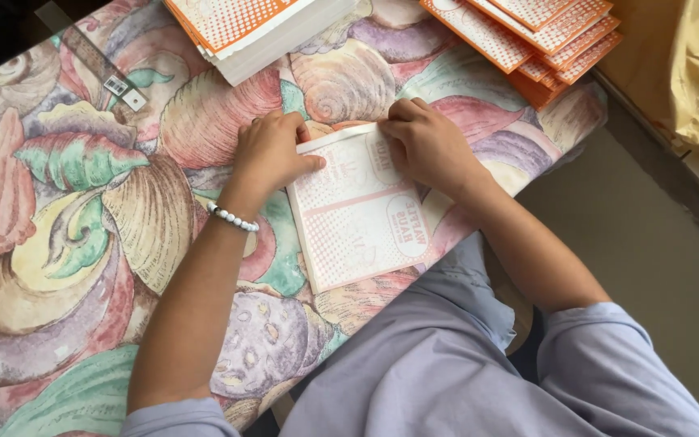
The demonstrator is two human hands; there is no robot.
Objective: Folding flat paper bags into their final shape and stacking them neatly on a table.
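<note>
Both wrists bent inward, left hand (271, 152) and right hand (424, 144) press curled fingers onto the flat paper sheet's (357, 212) top edge, gripping nothing.

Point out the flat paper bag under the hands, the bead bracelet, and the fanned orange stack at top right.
Flat paper bag (362, 222), head view, middle of its dotted face.
Bead bracelet (233, 218), head view, beads on the left wrist.
Fanned orange stack (540, 36), head view, top sheets.
</note>
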